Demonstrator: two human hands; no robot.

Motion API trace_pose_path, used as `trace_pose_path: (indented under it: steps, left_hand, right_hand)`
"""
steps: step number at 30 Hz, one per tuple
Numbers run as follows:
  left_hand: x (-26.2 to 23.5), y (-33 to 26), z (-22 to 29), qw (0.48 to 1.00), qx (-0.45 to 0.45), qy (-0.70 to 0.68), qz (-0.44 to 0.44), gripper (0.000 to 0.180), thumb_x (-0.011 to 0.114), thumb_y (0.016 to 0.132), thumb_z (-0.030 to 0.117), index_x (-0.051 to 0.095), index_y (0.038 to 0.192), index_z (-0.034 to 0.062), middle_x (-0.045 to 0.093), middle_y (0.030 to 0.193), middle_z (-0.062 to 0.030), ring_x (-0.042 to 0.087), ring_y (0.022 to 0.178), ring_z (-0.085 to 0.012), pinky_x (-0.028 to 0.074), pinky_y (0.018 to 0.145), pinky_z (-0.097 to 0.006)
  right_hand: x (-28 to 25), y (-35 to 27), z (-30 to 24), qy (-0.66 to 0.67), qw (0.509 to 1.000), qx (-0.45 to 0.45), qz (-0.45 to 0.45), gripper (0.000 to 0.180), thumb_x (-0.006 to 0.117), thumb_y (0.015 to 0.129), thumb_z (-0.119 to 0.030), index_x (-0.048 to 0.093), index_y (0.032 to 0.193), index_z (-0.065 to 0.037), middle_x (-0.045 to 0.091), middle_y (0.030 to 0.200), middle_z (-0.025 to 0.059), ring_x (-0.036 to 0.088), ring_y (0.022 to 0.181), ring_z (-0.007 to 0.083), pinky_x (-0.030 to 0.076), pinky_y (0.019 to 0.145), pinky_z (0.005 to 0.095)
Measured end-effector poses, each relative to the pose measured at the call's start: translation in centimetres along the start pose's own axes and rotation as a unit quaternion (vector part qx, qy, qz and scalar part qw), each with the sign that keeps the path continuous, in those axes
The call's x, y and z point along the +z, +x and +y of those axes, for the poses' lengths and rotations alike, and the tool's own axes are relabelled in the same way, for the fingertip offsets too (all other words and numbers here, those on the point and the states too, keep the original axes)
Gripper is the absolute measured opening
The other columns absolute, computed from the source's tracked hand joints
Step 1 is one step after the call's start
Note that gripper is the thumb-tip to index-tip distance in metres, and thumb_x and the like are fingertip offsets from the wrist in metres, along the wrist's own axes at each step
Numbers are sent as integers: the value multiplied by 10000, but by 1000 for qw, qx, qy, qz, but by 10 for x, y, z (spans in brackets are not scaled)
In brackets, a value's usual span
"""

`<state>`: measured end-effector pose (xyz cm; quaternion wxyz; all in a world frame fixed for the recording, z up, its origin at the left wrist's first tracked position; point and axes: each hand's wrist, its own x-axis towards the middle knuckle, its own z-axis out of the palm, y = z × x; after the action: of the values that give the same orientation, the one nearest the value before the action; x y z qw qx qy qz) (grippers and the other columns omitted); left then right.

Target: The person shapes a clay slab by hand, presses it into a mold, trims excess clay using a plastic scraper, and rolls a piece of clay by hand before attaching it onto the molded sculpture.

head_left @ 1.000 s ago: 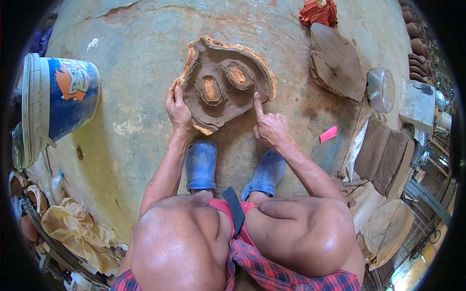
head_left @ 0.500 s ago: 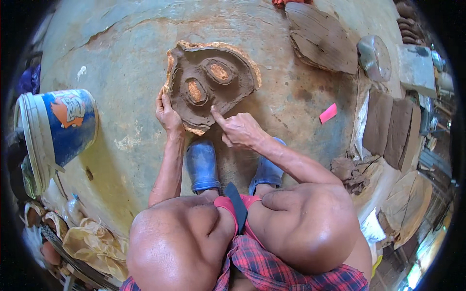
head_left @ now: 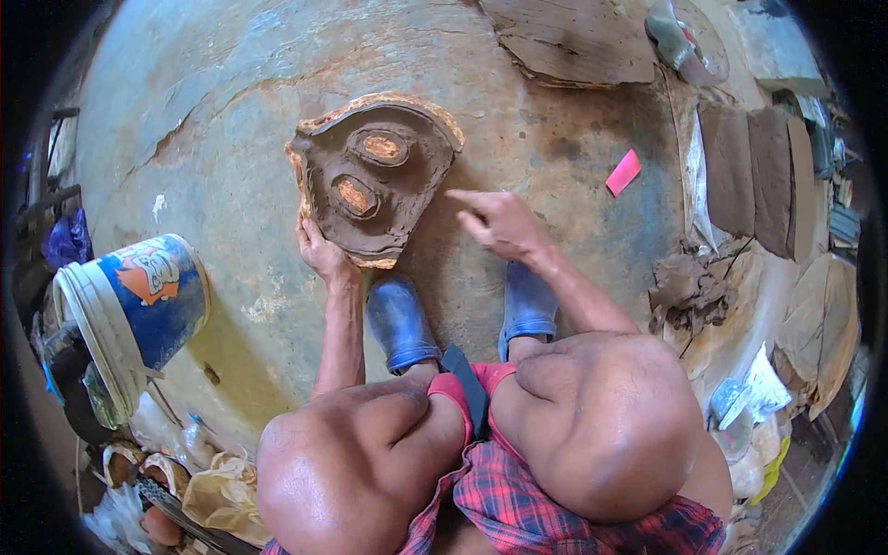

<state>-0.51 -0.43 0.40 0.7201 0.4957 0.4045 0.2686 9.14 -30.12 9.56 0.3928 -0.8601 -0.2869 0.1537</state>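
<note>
And here's the clay-lined mould (head_left: 388, 185) just ahead of the left clog (head_left: 402, 319), left hand (head_left: 326, 252) at its near-left rim, right hand (head_left: 507, 224) just off its right side. Bucket (head_left: 153, 301) well over to the left! Across on the right, the strip (head_left: 623, 173) lies on the floor (head_left: 231, 203) between mould and clay blocks (head_left: 726, 171), clay slab (head_left: 573, 42) beyond, bowl (head_left: 689, 44) beside that.

Mould (head_left: 392, 191): matt smeared clay, rough edge
Slab (head_left: 575, 44): matt clay, faintly lined
Bucket (head_left: 168, 319): smooth plastic, slight sheen
Floor (head_left: 268, 208): hard, worn, cracked in places
Clogs (head_left: 400, 319): matt rubber or plastic
Plaid cloth (head_left: 518, 495): matt, creased
Strip (head_left: 623, 173): smooth, paper or plastic unclear
</note>
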Motion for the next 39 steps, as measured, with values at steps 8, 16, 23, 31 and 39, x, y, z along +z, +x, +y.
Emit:
trace_pose_path:
  steps: [8, 16, 23, 31, 39]
  left_hand:
    - [-5, -13, -18, 989, 17, 145, 30, 473, 439, 1143, 283, 521, 1485, -33, 590, 1450, -167, 614, 1257, -286, 486, 1098, -425]
    - [10, 7, -6, 980, 29, 199, 5, 487, 447, 1140, 311, 544, 1462, -42, 612, 1422, -163, 619, 1239, -272, 490, 1080, -414]
    - [24, 9, -7, 975, 39, 219, -7, 502, 453, 1137, 335, 563, 1442, -49, 630, 1397, -160, 624, 1224, -260, 493, 1065, -405]
    - [-4, 10, 22, 971, 60, 230, 31, 522, 461, 1134, 362, 585, 1419, -57, 652, 1368, -156, 629, 1207, -246, 497, 1047, -395]
    - [-5, -8, 30, 974, 61, 208, 59, 544, 468, 1132, 389, 608, 1397, -65, 673, 1340, -153, 634, 1189, -232, 500, 1029, -384]
  right_hand:
    - [-111, -152, 58, -162, 924, 254, 236, 293, 717, 906, -180, 780, 1166, -59, 726, 1037, 133, 687, 960, 314, 570, 908, 441]
    - [-199, -332, 50, -435, 660, 409, 455, 382, 742, 878, -189, 707, 1208, -1, 654, 1267, 175, 585, 1201, 392, 450, 1055, 489]
    - [-247, -413, 83, -425, 626, 574, 314, 732, 821, 854, -365, 591, 1448, -5, 547, 1509, 185, 505, 1363, 391, 416, 1158, 486]
    - [-223, -430, 164, -393, 681, 525, 325, 524, 808, 874, -338, 705, 1305, -59, 676, 1334, 181, 596, 1266, 384, 454, 1112, 478]
    - [-236, -448, 180, -467, 712, 462, 250, 361, 717, 878, -289, 741, 1037, 34, 753, 949, 239, 729, 860, 436, 579, 762, 520]
